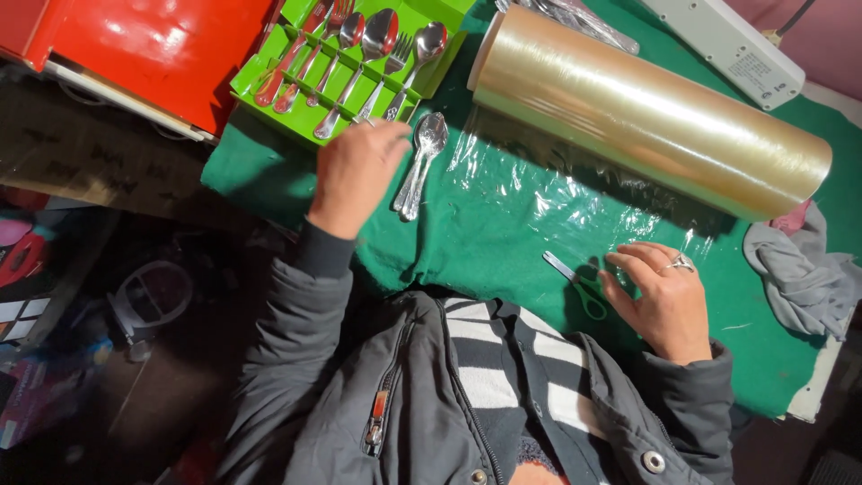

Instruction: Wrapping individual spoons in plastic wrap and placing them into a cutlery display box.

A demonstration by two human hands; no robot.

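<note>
1. My left hand rests knuckles-up on the green cloth, fingers curled at a fork handle by the tray's edge; whether I grip it, I cannot tell.
2. Loose spoons lie just beside it, to the right.
3. The green cutlery tray sits just beyond, full of spoons and forks.
4. My right hand lies flat and open, holding nothing, beside the green-handled scissors, on the clear film.
5. The film roll lies across the far side; a grey rag sits right.
</note>
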